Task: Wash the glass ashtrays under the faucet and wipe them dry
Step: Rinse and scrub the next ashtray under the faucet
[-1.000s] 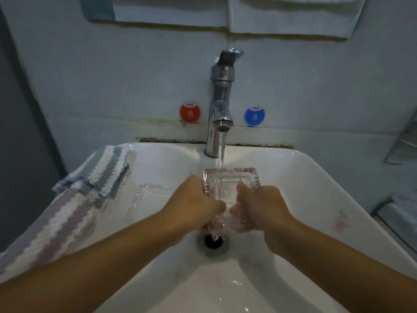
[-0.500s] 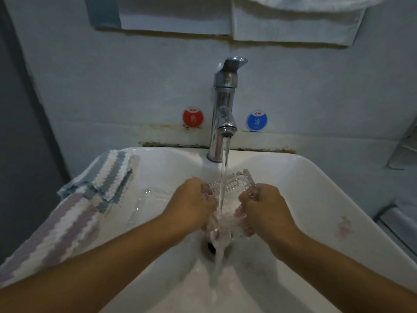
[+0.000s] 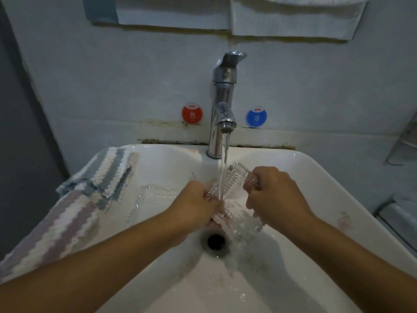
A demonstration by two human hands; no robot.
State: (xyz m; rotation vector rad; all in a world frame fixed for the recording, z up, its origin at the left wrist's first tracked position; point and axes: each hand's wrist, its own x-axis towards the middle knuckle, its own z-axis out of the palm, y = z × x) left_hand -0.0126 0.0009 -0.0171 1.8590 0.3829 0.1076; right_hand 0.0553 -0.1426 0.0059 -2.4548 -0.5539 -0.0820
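- A bathroom, likely in a hotel or guesthouse.
- White washbasin (image 3: 316,177) against a stained wall, chrome faucet (image 3: 222,109) running.
- Red (image 3: 192,114) and blue (image 3: 256,117) branded hot-and-cold stickers.
- Striped towel (image 3: 67,211) over the rim.

White sink (image 3: 316,177); towel (image 3: 67,213) zigzag-striped white, grey-blue and mauve; stickers red (image 3: 192,114) (and blue (image 3: 256,117)).
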